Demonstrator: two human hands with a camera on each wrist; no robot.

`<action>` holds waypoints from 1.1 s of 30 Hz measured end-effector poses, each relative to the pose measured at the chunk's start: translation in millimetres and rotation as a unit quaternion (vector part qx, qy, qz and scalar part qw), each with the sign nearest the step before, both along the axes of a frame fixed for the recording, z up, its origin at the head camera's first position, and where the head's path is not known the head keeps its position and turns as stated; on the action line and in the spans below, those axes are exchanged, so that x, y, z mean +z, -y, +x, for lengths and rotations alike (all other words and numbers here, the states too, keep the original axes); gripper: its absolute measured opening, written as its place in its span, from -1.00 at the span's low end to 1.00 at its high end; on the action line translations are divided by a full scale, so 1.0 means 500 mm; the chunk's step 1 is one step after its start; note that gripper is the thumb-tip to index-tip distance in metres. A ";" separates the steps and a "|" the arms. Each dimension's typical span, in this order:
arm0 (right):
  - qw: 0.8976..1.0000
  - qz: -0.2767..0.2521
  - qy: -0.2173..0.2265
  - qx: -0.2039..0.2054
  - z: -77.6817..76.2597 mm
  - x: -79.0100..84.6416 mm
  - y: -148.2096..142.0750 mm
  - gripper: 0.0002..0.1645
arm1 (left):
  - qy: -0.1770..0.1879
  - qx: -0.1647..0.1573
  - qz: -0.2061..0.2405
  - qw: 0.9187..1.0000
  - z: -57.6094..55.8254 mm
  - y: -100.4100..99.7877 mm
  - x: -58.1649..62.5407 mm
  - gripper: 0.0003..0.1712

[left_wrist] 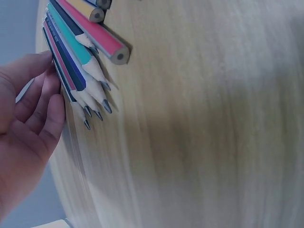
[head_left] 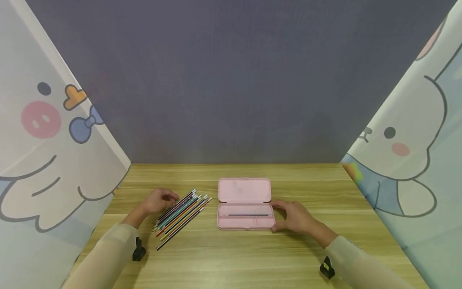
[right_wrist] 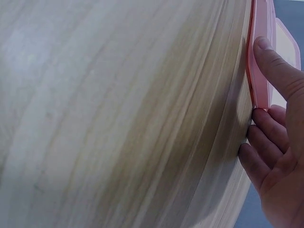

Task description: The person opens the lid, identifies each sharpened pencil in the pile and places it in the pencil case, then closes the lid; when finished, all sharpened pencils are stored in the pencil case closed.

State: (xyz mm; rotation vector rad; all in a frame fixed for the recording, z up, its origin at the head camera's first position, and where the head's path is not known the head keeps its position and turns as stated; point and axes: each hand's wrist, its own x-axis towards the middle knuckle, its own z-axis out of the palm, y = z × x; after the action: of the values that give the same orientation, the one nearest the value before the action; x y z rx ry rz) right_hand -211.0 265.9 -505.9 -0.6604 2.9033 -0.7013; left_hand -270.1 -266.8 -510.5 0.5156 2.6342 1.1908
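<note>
A pink pencil case (head_left: 244, 190) lies with its lid folded back, and a dark pencil (head_left: 249, 215) is in its long rear compartment. My right hand (head_left: 296, 216) holds the case's right end, thumb at the front corner and fingers at the side; the thumb (right_wrist: 275, 64) rests against the pink wall in the right wrist view. Several pencils (head_left: 184, 212) lie slanted side by side to the left of the case. My left hand (head_left: 161, 200) is at the left edge of this bunch, its loosely bent fingers (left_wrist: 53, 121) right beside the outermost sharpened pencils.
The wood-grain table (head_left: 306, 182) ends at a grey panel (head_left: 234, 80) at the back. Cartoon-printed panels slope up at the left (head_left: 72, 160) and right (head_left: 415, 120). Bare table shows between the pencils and the case.
</note>
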 end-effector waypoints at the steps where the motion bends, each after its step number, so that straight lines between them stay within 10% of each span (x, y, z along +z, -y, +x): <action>1: 1.000 -0.001 0.002 0.000 -0.001 0.001 0.000 0.10 | -0.004 -0.001 -0.006 1.000 0.000 0.000 0.001 -0.78; 33: 0.999 0.035 -0.005 0.022 -0.002 0.015 0.006 0.09 | -0.047 -0.022 -0.144 0.988 0.012 -0.014 0.034 -0.94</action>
State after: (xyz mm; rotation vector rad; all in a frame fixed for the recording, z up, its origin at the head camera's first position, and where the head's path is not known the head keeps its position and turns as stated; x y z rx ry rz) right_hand -212.1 263.1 -498.5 -0.7203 2.8967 -0.5890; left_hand -263.9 -259.7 -493.3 0.5828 2.7930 0.7697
